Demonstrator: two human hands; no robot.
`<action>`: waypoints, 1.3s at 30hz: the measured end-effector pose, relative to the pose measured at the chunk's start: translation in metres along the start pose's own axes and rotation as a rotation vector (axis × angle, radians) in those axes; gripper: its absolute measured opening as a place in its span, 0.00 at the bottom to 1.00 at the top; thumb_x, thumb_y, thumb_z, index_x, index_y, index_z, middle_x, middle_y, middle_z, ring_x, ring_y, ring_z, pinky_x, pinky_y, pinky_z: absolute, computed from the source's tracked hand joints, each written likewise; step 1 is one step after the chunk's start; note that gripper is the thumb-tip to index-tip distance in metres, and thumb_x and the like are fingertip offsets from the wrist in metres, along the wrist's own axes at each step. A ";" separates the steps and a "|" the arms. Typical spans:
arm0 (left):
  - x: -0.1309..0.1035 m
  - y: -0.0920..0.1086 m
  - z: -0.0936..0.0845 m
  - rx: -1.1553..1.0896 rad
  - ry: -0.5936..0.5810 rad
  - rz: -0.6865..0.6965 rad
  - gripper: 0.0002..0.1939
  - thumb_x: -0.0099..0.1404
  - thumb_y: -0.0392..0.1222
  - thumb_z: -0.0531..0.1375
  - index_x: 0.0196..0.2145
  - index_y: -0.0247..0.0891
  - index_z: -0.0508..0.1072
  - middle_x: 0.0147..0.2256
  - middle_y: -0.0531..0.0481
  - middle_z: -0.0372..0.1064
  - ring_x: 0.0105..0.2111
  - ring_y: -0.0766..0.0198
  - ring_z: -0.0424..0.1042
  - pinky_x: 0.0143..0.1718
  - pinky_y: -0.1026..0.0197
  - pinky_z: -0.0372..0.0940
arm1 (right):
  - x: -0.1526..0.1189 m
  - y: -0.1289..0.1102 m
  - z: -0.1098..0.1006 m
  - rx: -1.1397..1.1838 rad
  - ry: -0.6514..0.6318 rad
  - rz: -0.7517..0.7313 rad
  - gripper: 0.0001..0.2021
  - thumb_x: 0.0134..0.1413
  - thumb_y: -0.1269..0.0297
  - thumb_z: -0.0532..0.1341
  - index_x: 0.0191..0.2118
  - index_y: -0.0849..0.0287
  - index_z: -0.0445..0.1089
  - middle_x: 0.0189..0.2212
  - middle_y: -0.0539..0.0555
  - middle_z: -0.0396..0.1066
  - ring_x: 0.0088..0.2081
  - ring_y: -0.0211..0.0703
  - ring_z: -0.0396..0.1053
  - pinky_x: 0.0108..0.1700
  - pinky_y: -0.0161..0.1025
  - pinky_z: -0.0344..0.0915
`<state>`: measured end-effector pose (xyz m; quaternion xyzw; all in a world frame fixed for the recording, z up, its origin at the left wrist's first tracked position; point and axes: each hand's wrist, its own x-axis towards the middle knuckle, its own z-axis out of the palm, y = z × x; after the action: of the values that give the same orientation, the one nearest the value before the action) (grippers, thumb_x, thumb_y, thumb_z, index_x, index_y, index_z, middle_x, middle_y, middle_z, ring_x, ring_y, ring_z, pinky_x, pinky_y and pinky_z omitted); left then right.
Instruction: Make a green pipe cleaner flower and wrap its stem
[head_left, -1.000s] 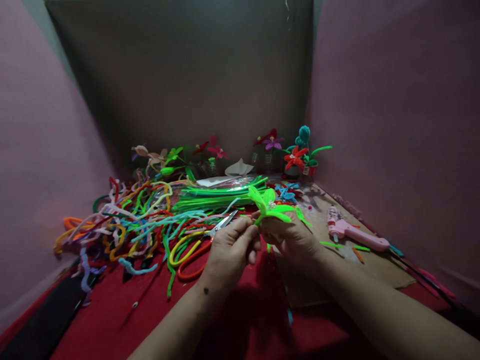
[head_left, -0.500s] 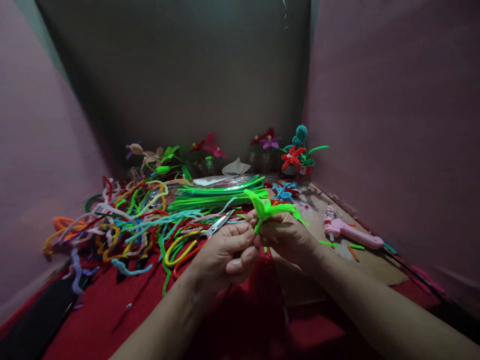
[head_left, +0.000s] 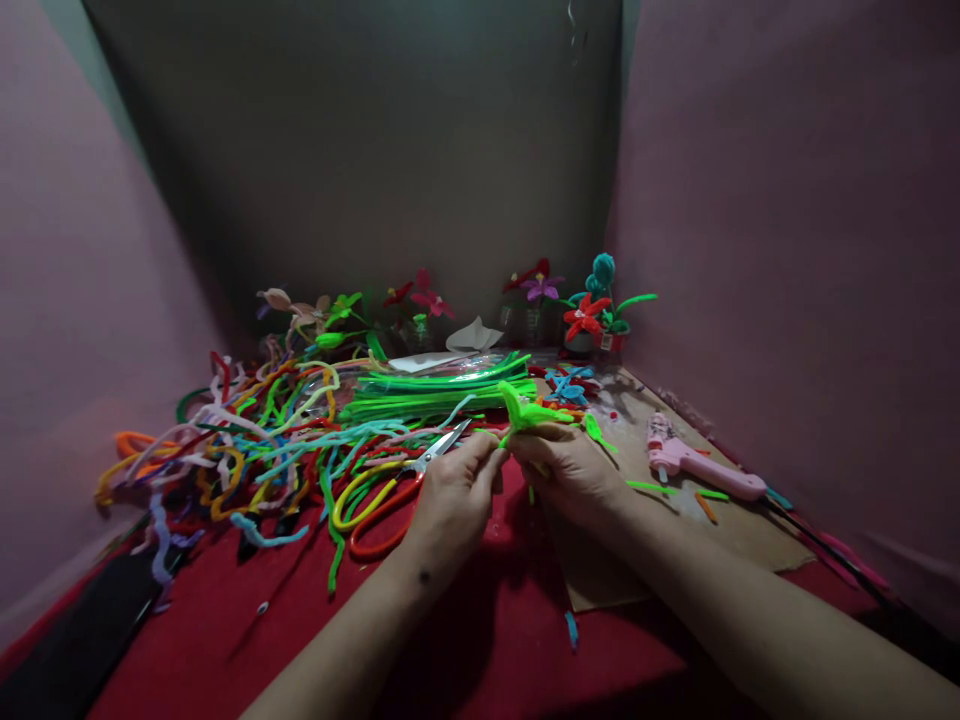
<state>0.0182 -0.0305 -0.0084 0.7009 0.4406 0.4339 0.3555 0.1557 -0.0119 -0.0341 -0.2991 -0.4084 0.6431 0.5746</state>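
Note:
A bright green pipe-cleaner flower (head_left: 529, 412) with leaf-like petals is held between my two hands above the table. My right hand (head_left: 570, 462) is closed around its base, with the petals rising over the fingers. The fingers of my left hand (head_left: 469, 485) pinch the short twisted stem end just left of the petals. Beside my left hand lie scissors (head_left: 375, 515) with one yellow and one red handle loop, blades pointing up and right. A separate small green pipe-cleaner piece (head_left: 598, 432) rests just beyond my right hand.
A tangle of coloured pipe cleaners (head_left: 247, 440) covers the left. Green pipe cleaners (head_left: 420, 395) lie bundled in the middle. A pink glue gun (head_left: 709, 468) rests on cardboard (head_left: 750, 530) at right. Finished flowers (head_left: 585, 315) stand along the back; a black object (head_left: 82, 640) lies front left.
My left hand has turned knuckles-up and now pinches the stem end from the side. The green flower has tipped left and lower in my right hand, uncovering the scissors' red handle.

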 end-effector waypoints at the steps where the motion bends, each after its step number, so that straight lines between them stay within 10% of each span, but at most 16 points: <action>1: 0.000 0.000 0.000 -0.013 0.002 -0.009 0.12 0.60 0.43 0.53 0.21 0.37 0.65 0.16 0.57 0.57 0.15 0.73 0.56 0.17 0.69 0.52 | -0.001 -0.001 0.001 -0.010 -0.019 -0.004 0.05 0.38 0.67 0.67 0.25 0.60 0.73 0.18 0.46 0.62 0.19 0.29 0.51 0.20 0.31 0.44; 11: 0.009 0.006 -0.010 -0.223 -0.110 -0.221 0.16 0.59 0.44 0.53 0.17 0.37 0.59 0.11 0.60 0.49 0.10 0.76 0.47 0.13 0.70 0.42 | -0.004 0.000 0.005 0.014 -0.155 -0.047 0.14 0.41 0.66 0.67 0.37 0.59 0.69 0.31 0.51 0.68 0.32 0.38 0.66 0.36 0.39 0.63; 28: 0.009 0.005 -0.009 -0.300 -0.100 -0.275 0.16 0.58 0.45 0.56 0.17 0.36 0.60 0.10 0.60 0.51 0.08 0.77 0.48 0.11 0.71 0.41 | -0.005 -0.001 0.008 -0.095 -0.044 -0.138 0.13 0.33 0.67 0.70 0.28 0.59 0.67 0.26 0.47 0.68 0.31 0.36 0.64 0.37 0.35 0.61; 39: 0.008 0.004 -0.007 -0.334 -0.087 -0.281 0.15 0.57 0.45 0.56 0.18 0.36 0.60 0.12 0.60 0.53 0.09 0.77 0.49 0.10 0.72 0.42 | -0.004 -0.001 0.005 -0.170 -0.062 -0.152 0.06 0.48 0.65 0.60 0.25 0.60 0.68 0.20 0.46 0.61 0.23 0.33 0.53 0.27 0.34 0.50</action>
<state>0.0151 -0.0240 0.0002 0.5821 0.4404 0.4164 0.5421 0.1522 -0.0171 -0.0313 -0.2950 -0.5007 0.5696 0.5813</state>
